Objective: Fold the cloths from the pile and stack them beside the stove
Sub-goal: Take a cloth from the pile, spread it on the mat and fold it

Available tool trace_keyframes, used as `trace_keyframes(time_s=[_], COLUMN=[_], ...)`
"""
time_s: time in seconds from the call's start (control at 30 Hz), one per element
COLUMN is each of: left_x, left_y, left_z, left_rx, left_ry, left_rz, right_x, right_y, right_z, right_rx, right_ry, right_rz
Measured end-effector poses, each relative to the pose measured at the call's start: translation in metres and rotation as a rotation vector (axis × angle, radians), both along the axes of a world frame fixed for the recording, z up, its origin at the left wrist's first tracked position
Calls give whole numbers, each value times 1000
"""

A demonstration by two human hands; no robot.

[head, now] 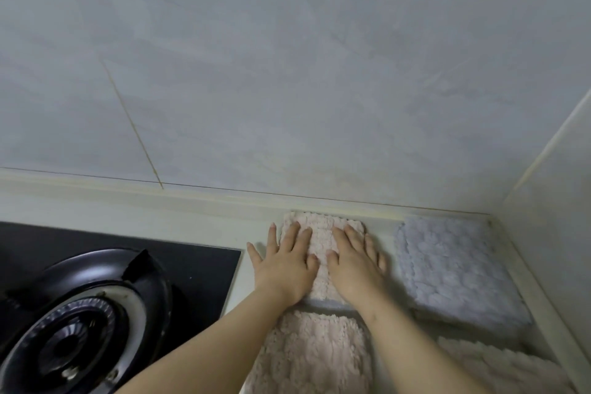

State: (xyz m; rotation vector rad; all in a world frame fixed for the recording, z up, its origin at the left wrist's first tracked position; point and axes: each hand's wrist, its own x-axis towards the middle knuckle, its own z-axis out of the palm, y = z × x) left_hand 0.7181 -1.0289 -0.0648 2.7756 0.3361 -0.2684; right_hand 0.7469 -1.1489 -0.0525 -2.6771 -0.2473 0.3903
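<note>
Partway, I'd say: left grip [284,269] and right grip [355,265], fingers spread flat, press a folded pink cloth [320,229] beside the stove [198,265]; lavender cloth [454,269], second pink cloth [313,355] and white cloth [499,368] look not yet stacked.

No readable text anywhere in view.
The black stove [198,269], the grey wall tiles [287,73], the pink cloth [321,232] and the blue-grey cloth [454,265] carry no lettering, label, brand mark, number or sign that can be made out.
</note>
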Motion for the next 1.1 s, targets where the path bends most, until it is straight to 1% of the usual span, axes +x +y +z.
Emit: trace_keyframes(time_s=[0.07, 0.17, 0.23, 0.3, 0.4, 0.57, 0.7, 0.87, 1.0, 1.1], left_x=[-6, -23, -41, -66, -113, -207, -294, -425, -537, -618], left_y=[-1, 2, 6, 12, 26, 77, 136, 226, 298, 347], left_z=[8, 24, 36, 47, 67, 100, 111, 109, 102, 103], left_rx=[-46, -107, -165, -278, -446, -547, -547, -527, -467, -424], left_ry=[-25, -110, -170, -238, -327, -441, -582, -715, -746, -752], left_rz=[33, 71, 87, 112, 126, 240, 497, 851, 998, 1075], right_x=[-11, -33, -51, -74, -113, -191, -260, -361, -458, -532], right_y=[-3, -7, -6, -1, 17, 75, 148, 258, 344, 405], right_z=[8, 26, 42, 57, 73, 84, 85, 87, 89, 87], right_rx=[13, 68, 147, 240, 323, 422, 509, 619, 652, 652], right_ry=[-17, -45, -68, -108, -148, -94, -34, 129, 259, 314], right_rz=[-9, -44, -95, -117, -66, 99, 251, 469, 612, 712])
